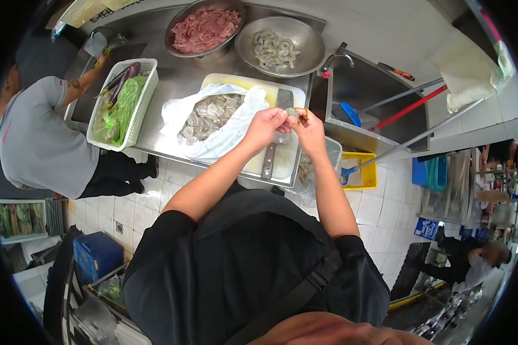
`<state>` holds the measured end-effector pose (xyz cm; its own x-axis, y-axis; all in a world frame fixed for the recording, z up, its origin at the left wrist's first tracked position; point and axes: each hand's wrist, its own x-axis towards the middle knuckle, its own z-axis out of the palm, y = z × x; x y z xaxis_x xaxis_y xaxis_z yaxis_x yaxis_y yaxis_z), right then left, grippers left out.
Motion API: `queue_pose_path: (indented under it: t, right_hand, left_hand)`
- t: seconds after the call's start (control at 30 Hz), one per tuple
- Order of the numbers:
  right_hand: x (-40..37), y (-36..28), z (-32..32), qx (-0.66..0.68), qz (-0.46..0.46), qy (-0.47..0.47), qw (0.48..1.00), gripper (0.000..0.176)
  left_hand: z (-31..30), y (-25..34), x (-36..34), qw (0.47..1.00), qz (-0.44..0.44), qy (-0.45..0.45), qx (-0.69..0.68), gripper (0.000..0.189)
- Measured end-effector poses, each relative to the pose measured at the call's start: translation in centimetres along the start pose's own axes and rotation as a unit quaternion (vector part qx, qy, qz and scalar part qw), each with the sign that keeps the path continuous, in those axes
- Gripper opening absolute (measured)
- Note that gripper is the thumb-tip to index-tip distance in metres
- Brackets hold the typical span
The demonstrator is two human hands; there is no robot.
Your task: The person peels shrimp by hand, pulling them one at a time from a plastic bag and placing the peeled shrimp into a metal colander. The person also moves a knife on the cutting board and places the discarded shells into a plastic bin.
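Note:
Between the fingertips of both hands is a grey raw shrimp point(292, 112). My left hand point(265, 127) pinches it from the left, and my right hand point(309, 129) grips it from the right. Beneath them lies a cleaver point(268, 160) with a brown handle, on a white cutting board point(282, 167). Left of my hands, an open white plastic bag point(172, 115) holds many unpeeled shrimp point(207, 118). Behind the board, a steel colander point(308, 49) contains peeled shrimp point(273, 49). Below my right hand hangs a clear bag point(311, 172) with pale scraps, partly hidden by my forearm.
A steel bowl of sliced meat point(207, 29) stands at the back. At left is a white basket point(147, 86) with eggplants and greens, beside a co-worker in grey point(46, 132). A sink point(380, 92) with a faucet, poles and a blue scoop is at right. A yellow crate point(362, 177) sits below.

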<state>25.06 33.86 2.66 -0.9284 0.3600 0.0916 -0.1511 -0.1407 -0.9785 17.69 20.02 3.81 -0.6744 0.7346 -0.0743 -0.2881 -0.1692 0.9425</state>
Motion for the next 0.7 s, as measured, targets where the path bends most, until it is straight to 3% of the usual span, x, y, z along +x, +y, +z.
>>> queue_pose_path:
  t: [0.07, 0.33, 0.37, 0.43, 0.47, 0.53, 0.57, 0.6, 0.67, 0.7]
  right_hand:
    - [-0.1, 0.5, -0.4, -0.125, -0.036, 0.046, 0.990, 0.019]
    - [-0.9, 0.1, -3.4, -0.131, -0.054, 0.094, 0.985, 0.023]
    - [-1.1, -0.5, -4.4, -0.197, -0.055, 0.103, 0.973, 0.022]
    - [-1.6, -1.0, -6.9, -0.366, -0.004, 0.096, 0.926, 0.017]
    - [-2.2, -0.9, -7.8, -0.366, -0.003, 0.098, 0.925, 0.017]
    - [-3.3, -1.0, -9.1, -0.588, 0.018, 0.050, 0.807, 0.020]
    - [-3.0, 0.1, -10.0, -0.524, 0.013, 0.071, 0.849, 0.025]
    - [-2.7, -0.6, -9.9, -0.524, 0.009, 0.061, 0.850, 0.025]
    - [-2.6, -2.1, -8.0, -0.201, 0.037, 0.081, 0.975, 0.022]
    - [-2.6, -2.0, -7.5, -0.196, 0.040, 0.057, 0.978, 0.022]
  left_hand:
    - [0.9, 0.1, -0.1, 1.000, -0.005, 0.014, 0.024, 0.029]
    - [2.3, 0.2, 0.1, 1.000, -0.011, -0.009, -0.001, 0.027]
    - [2.2, 0.3, 0.2, 1.000, -0.006, -0.012, -0.009, 0.027]
    - [2.4, 0.8, 0.3, 1.000, -0.020, -0.021, -0.005, 0.027]
    - [2.5, 0.9, 0.4, 0.999, -0.031, -0.026, -0.001, 0.027]
    - [2.8, 0.1, 0.8, 0.997, -0.056, -0.047, 0.006, 0.027]
    - [2.8, -0.3, 1.1, 0.995, -0.078, -0.062, 0.014, 0.027]
    - [3.1, -0.9, 1.4, 0.996, -0.075, -0.052, 0.012, 0.027]
    - [4.1, -2.3, 1.5, 0.995, -0.074, -0.064, 0.019, 0.026]
    - [4.6, -2.6, 1.7, 0.995, -0.062, -0.069, 0.037, 0.026]
